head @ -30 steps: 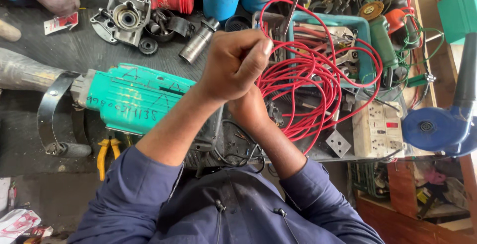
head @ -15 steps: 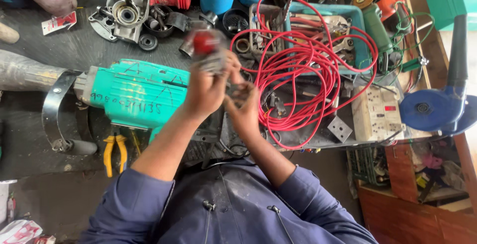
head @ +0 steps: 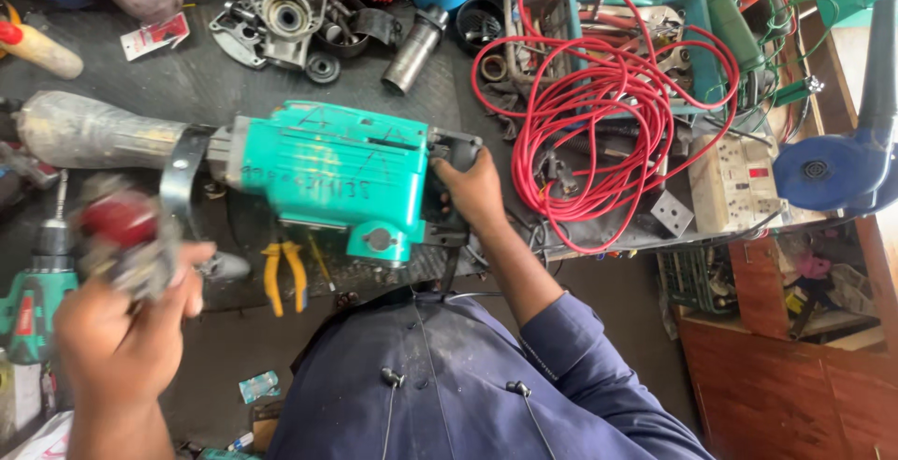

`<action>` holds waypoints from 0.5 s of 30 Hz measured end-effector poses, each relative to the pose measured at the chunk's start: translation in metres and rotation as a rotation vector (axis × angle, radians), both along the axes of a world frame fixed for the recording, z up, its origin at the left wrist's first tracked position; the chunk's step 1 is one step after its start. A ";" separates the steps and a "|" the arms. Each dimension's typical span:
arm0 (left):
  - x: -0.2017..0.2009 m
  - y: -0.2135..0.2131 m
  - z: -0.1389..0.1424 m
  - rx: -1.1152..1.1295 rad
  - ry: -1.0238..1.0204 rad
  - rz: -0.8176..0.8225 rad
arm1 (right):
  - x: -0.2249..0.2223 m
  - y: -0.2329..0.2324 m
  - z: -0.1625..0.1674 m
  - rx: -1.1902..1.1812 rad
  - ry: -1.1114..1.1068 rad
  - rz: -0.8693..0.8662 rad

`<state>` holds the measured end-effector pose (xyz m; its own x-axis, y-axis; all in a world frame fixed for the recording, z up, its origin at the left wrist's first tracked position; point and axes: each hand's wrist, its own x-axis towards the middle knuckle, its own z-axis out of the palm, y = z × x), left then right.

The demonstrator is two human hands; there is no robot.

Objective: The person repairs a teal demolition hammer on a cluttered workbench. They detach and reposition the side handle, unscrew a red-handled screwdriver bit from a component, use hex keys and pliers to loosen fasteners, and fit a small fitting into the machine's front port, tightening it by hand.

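The right hand is clamped on the rear handle of the teal demolition hammer, whose long axis runs nine to three across the bench, grey nose at nine o'clock. The left hand, at seven o'clock from the tool, grips a blurred red-and-grey part, well clear of the body. Yellow pliers lie just below the hammer; a red cable coil sits at two o'clock
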<state>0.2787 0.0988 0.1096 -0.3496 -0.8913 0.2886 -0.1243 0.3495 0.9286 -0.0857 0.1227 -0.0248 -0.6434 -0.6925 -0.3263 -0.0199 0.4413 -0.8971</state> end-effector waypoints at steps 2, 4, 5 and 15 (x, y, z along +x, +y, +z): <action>0.032 0.005 -0.010 0.033 0.074 0.007 | 0.001 -0.002 -0.004 -0.014 0.007 0.004; 0.057 0.005 -0.022 0.123 0.039 0.060 | 0.001 -0.004 -0.007 0.025 0.105 0.012; 0.067 0.006 -0.028 0.188 -0.008 0.094 | 0.002 -0.005 -0.008 0.051 0.151 0.016; 0.138 -0.005 -0.095 0.356 -0.057 -0.247 | 0.009 -0.005 -0.011 0.124 0.202 0.009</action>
<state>0.4164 0.0940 0.0142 -0.5713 -0.8194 -0.0471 -0.1315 0.0348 0.9907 -0.0768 0.1181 -0.0358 -0.6979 -0.6615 -0.2747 -0.1979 0.5467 -0.8136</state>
